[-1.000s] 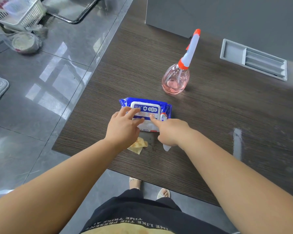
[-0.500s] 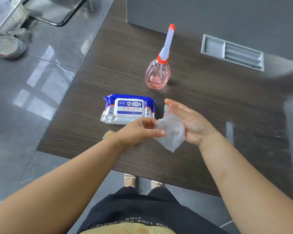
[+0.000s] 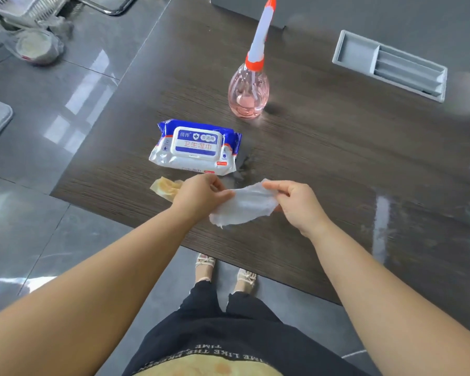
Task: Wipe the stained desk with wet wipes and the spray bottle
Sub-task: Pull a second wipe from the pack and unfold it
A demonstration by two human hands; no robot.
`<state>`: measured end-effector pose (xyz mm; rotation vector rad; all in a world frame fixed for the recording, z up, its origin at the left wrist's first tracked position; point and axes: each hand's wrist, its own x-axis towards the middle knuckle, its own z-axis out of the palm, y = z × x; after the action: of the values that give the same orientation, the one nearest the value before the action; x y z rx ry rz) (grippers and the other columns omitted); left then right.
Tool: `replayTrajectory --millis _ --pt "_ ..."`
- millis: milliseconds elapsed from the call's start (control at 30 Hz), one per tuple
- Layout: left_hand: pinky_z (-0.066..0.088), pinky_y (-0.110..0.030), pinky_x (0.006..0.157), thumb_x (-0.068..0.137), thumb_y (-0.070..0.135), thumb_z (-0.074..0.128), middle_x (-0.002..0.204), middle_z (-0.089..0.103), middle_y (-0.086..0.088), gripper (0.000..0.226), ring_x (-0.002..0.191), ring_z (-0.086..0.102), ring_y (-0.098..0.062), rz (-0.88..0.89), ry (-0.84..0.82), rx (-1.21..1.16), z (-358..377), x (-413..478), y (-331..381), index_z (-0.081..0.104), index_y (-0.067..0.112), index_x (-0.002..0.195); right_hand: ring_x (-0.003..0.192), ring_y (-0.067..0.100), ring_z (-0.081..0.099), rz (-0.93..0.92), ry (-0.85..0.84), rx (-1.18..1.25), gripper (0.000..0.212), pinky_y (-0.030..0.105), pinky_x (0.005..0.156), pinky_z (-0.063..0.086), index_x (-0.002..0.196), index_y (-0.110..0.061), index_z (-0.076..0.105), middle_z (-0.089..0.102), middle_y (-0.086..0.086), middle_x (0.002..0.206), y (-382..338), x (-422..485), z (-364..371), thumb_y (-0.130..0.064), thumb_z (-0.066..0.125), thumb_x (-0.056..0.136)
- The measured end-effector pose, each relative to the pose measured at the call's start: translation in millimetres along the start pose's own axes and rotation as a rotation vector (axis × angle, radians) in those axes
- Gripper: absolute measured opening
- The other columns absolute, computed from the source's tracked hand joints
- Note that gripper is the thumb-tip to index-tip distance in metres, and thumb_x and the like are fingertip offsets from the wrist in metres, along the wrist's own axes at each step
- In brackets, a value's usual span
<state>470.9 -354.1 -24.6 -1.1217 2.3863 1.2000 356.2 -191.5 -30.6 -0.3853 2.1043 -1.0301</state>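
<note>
A white wet wipe (image 3: 244,206) hangs stretched between my two hands just above the dark wooden desk (image 3: 323,158). My left hand (image 3: 201,195) pinches its left end and my right hand (image 3: 299,203) pinches its right end. Behind my hands lies the blue and white wipes pack (image 3: 196,147), lid closed. The pink spray bottle (image 3: 248,90) with a white and orange nozzle stands upright farther back. A crumpled yellowish used wipe (image 3: 164,187) lies on the desk left of my left hand. Wet smears show near the pack's right end.
A grey cable tray (image 3: 391,66) is set into the desk at the back right. The desk's left edge runs along a glossy tiled floor (image 3: 52,118). A basket and a wrapped bowl (image 3: 37,48) sit on the floor at the far left.
My hands left the pack with a wipe drawn out, came nearer the desk's front edge, and moved apart, spreading the wipe between them.
</note>
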Motion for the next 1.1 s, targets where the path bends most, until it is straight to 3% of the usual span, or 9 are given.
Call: replayTrajectory --millis 67,167,233,333,467,833,933,1000,1100 --pt "0.046 -0.026 0.058 0.081 0.042 0.067 0.081 0.061 0.007 0.027 0.069 0.056 -0.010 -0.009 0.075 -0.017 2 1 1 0.061 0.018 0.092 0.086 0.017 0.063 0.009 -0.035 -0.063 0.049 0.032 0.086 0.054 0.125 -0.019 0.060 0.062 -0.006 0.117 4 1 -1 0.007 0.040 0.088" --pt "0.048 -0.031 0.072 0.086 0.035 0.063 0.109 0.059 0.001 0.032 0.095 0.057 -0.019 0.048 0.264 0.189 12 -9 -5 0.057 0.018 0.113 0.079 0.007 0.058 -0.041 -0.062 -0.125 0.054 0.027 0.088 0.052 0.133 -0.018 0.052 0.060 -0.005 0.120 5 1 -1 0.005 0.050 0.084" --pt "0.046 -0.038 0.082 0.086 0.025 0.063 0.118 0.055 -0.005 0.031 0.106 0.052 -0.027 0.223 0.331 0.353 26 -19 -11 0.059 0.016 0.115 0.095 0.012 0.059 -0.117 -0.079 -0.229 0.058 0.021 0.088 0.048 0.136 -0.015 0.049 0.050 -0.004 0.138 6 2 -1 0.005 0.054 0.082" --pt "0.049 -0.044 0.082 0.076 0.015 0.071 0.110 0.062 -0.013 0.025 0.102 0.058 -0.038 0.479 0.290 0.496 51 -29 -20 0.068 0.010 0.100 0.108 0.008 0.049 -0.198 -0.115 -0.316 0.062 0.027 0.104 0.040 0.138 -0.012 0.045 0.042 -0.001 0.145 10 6 -2 0.010 0.053 0.081" --pt "0.042 -0.050 0.098 0.074 0.021 0.075 0.124 0.060 -0.012 0.043 0.118 0.054 -0.037 0.466 0.242 0.603 63 -35 -27 0.064 0.014 0.115 0.134 0.009 0.035 -0.219 -0.135 -0.400 0.066 0.024 0.113 0.026 0.141 -0.009 0.040 0.037 0.000 0.149 15 9 -16 0.015 0.049 0.080" --pt "0.047 -0.049 0.091 0.071 0.030 0.074 0.108 0.068 -0.002 0.036 0.100 0.064 -0.029 0.537 0.301 0.784 61 -46 -43 0.072 0.019 0.105 0.137 0.009 0.031 -0.264 -0.100 -0.435 0.062 0.026 0.114 0.025 0.142 -0.008 0.037 0.034 0.000 0.150 24 12 -28 0.010 0.050 0.084" --pt "0.045 -0.042 0.090 0.080 0.031 0.056 0.092 0.068 0.000 0.024 0.089 0.064 -0.026 0.551 0.324 0.766 58 -51 -43 0.072 0.020 0.094 0.113 0.004 0.042 -0.267 -0.110 -0.446 0.060 0.031 0.111 0.032 0.142 -0.009 0.038 0.035 -0.002 0.150 26 11 -27 0.007 0.051 0.086" --pt "0.047 -0.038 0.086 0.083 0.032 0.038 0.087 0.068 0.000 0.035 0.085 0.064 -0.026 0.509 0.322 0.702 56 -51 -38 0.070 0.019 0.090 0.104 0.001 0.035 -0.262 -0.128 -0.475 0.061 0.031 0.109 0.034 0.143 -0.010 0.038 0.034 -0.002 0.150 27 11 -26 0.007 0.051 0.086" --pt "0.051 -0.037 0.077 0.083 0.024 0.049 0.091 0.068 -0.003 0.021 0.086 0.065 -0.028 0.454 0.382 0.610 49 -38 -29 0.068 0.016 0.089 0.101 0.003 0.037 -0.233 -0.134 -0.491 0.063 0.023 0.105 0.036 0.144 -0.010 0.036 0.032 -0.002 0.151 28 10 -26 0.006 0.052 0.085"
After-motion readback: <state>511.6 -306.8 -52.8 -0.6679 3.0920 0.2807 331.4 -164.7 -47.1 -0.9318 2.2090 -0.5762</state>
